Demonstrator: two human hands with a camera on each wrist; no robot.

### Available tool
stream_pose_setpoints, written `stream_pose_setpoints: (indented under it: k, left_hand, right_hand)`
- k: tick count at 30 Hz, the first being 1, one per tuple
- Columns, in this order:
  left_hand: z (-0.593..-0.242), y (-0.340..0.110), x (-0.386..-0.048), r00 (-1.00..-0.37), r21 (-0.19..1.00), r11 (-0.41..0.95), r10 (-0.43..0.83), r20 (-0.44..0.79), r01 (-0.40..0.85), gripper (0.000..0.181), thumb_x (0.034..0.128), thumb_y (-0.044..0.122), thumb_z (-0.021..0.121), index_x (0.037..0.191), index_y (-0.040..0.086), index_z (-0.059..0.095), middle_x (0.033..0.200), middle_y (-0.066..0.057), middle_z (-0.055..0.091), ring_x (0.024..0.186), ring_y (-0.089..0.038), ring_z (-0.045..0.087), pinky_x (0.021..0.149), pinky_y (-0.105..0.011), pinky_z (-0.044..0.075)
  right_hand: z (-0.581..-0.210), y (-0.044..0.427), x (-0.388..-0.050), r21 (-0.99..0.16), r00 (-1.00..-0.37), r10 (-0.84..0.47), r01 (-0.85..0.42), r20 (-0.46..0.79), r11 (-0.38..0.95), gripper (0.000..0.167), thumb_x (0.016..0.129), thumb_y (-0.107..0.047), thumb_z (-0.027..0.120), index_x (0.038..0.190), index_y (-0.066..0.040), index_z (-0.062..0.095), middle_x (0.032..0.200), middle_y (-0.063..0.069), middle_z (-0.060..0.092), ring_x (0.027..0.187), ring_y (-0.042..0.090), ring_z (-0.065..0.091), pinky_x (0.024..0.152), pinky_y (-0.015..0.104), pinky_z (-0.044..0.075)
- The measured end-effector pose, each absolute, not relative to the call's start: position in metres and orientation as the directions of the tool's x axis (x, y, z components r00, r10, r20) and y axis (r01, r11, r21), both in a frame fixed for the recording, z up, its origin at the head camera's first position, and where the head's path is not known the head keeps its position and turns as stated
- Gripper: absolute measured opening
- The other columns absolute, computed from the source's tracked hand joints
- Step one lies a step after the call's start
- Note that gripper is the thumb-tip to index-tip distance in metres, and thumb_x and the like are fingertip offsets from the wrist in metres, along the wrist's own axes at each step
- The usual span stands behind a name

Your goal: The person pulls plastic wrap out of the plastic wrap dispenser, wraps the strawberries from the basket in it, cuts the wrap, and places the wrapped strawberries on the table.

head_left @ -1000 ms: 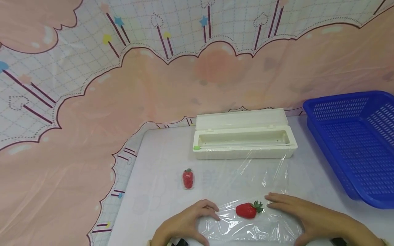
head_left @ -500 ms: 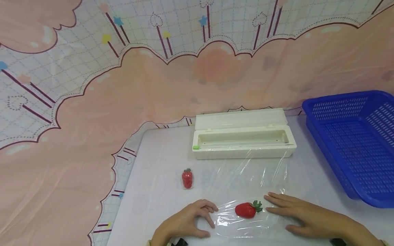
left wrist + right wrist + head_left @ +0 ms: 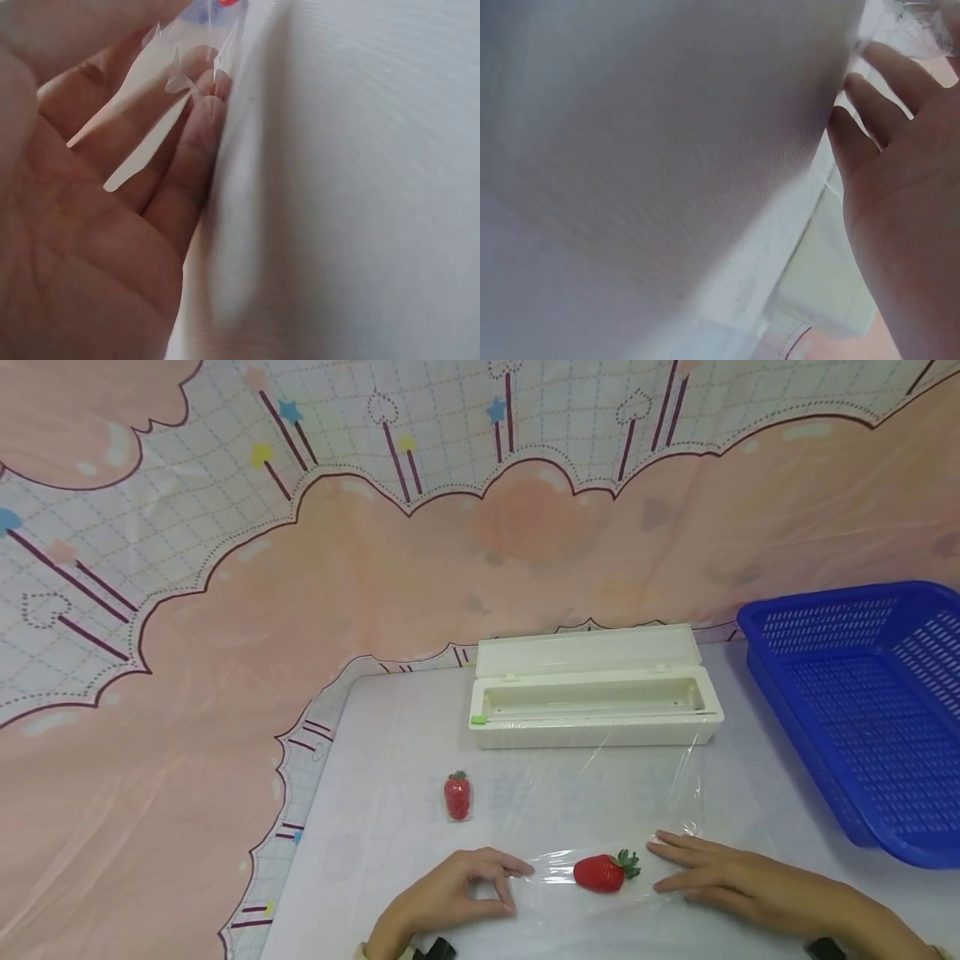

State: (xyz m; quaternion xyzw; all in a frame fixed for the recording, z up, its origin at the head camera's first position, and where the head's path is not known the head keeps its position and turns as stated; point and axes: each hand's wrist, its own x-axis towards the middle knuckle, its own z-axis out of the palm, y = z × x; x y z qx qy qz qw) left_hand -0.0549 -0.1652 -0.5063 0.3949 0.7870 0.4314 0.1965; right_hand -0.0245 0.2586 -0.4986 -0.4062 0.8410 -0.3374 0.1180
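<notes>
A red strawberry with green leaves (image 3: 598, 873) lies on its side on a sheet of clear plastic wrap (image 3: 557, 868), which is wrinkled and shiny to the left of the fruit. At its left edge my left hand (image 3: 467, 887) pinches the wrap, with bent fingers and the thumb drawn in. In the left wrist view a crumpled bit of wrap (image 3: 180, 81) shows at the fingertips. On the right, my right hand (image 3: 738, 881) rests its extended fingers on the wrap beside the leaves. Its thumb is partly hidden. The right wrist view shows bunched wrap (image 3: 922, 30) beyond those fingers.
Behind the strawberry stands a long white wrap dispenser (image 3: 592, 735) with its lid raised; the wrap runs forward from it. A second, film-wrapped strawberry (image 3: 457, 796) lies to the left. A blue plastic basket (image 3: 817, 752) stands at the right of the white table (image 3: 375, 760).
The left thumb has moved in towards the fingers at the wrap's edge. The right thumb has also drawn in. The wrap's near part looks flatter; the strawberry has stayed in place.
</notes>
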Motion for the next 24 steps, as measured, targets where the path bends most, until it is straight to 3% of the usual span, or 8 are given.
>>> stream_pose_setpoints:
  k: [7,15,19,22,24]
  left_hand:
    - [-0.502,-0.167,-0.057,-0.607,0.884,0.292,0.794,-0.012,0.365,0.008,0.0945,0.024,0.068,0.089,0.018,0.067,0.121,0.006,0.070,0.118,-0.010,0.061,0.103,-0.027,0.047]
    - [-0.499,-0.167,-0.061,-0.634,0.932,0.282,0.769,-0.080,0.226,0.011,0.1002,0.021,0.059,0.094,0.012,0.056,0.121,-0.004,0.070,0.116,-0.013,0.064,0.103,-0.027,0.048]
    - [-0.498,-0.166,-0.063,-0.666,0.931,0.292,0.742,-0.077,0.218,0.013,0.1017,0.022,0.056,0.096,0.010,0.054,0.117,-0.005,0.072,0.113,-0.012,0.065,0.099,-0.025,0.050]
    - [-0.499,-0.164,-0.065,-0.709,0.924,0.324,0.700,-0.089,0.204,0.014,0.1022,0.023,0.055,0.098,0.010,0.053,0.112,-0.004,0.074,0.107,-0.010,0.067,0.094,-0.024,0.052]
    - [-0.498,-0.161,-0.066,-0.737,0.923,0.335,0.669,-0.094,0.187,0.015,0.1025,0.023,0.054,0.099,0.009,0.053,0.108,-0.006,0.075,0.102,-0.009,0.069,0.090,-0.023,0.054]
  right_hand:
    - [-0.496,0.262,-0.031,-0.713,-0.682,-0.730,-0.532,0.042,0.457,0.035,0.104,-0.022,0.050,0.135,-0.034,0.060,0.150,0.006,0.050,0.140,-0.002,0.036,0.103,0.014,0.038]
    - [-0.495,0.264,-0.036,-0.728,-0.748,-0.664,-0.450,-0.009,0.517,0.033,0.106,-0.021,0.046,0.133,-0.028,0.063,0.141,0.002,0.058,0.129,0.003,0.051,0.096,0.020,0.049]
    - [-0.493,0.260,-0.039,-0.672,-0.764,-0.640,-0.516,0.081,0.531,0.030,0.104,-0.014,0.051,0.129,-0.018,0.066,0.120,-0.009,0.071,0.113,0.001,0.062,0.088,0.023,0.054]
    - [-0.493,0.256,-0.044,-0.673,-0.764,-0.629,-0.542,0.145,0.503,0.026,0.102,-0.006,0.051,0.118,-0.014,0.070,0.100,-0.017,0.072,0.097,-0.001,0.065,0.080,0.023,0.055]
    - [-0.492,0.254,-0.047,-0.700,-0.778,-0.613,-0.515,0.140,0.494,0.025,0.103,-0.005,0.049,0.108,-0.018,0.070,0.096,-0.019,0.071,0.093,-0.002,0.065,0.079,0.023,0.055]
